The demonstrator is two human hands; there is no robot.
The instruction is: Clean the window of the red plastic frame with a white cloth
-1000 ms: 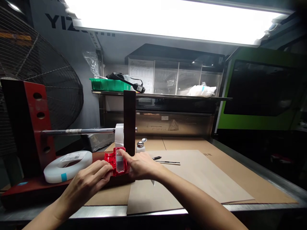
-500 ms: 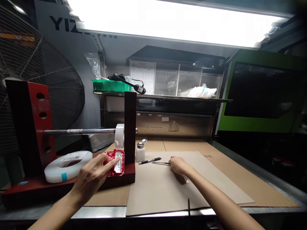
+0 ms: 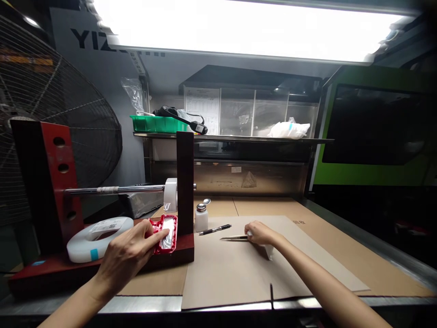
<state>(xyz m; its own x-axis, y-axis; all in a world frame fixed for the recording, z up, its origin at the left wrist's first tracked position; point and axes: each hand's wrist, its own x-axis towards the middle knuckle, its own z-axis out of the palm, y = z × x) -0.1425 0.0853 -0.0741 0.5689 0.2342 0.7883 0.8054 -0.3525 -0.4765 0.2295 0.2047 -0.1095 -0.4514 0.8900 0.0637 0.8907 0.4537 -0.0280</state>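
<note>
A red plastic part (image 3: 165,232) with a clear film strip on it lies on the base of the dark red tape stand (image 3: 51,269). My left hand (image 3: 128,255) rests on the part's left side and holds it down with fingers and thumb. Out to the right, on the brown cardboard sheet (image 3: 232,269), my right hand (image 3: 261,233) grips the end of a thin metal blade or tweezers (image 3: 234,238). A black pen (image 3: 215,229) lies just behind that tool.
A white tape roll (image 3: 99,232) lies on the stand's base, and another small roll (image 3: 170,194) sits on the steel rod (image 3: 116,189). A small white pump bottle (image 3: 201,217) stands by the upright. A large fan (image 3: 61,123) fills the left; a green machine (image 3: 378,127) is at right.
My right hand left the red part, reached right to the metal tool on the cardboard and took hold of it. The left hand stayed on the red part.
</note>
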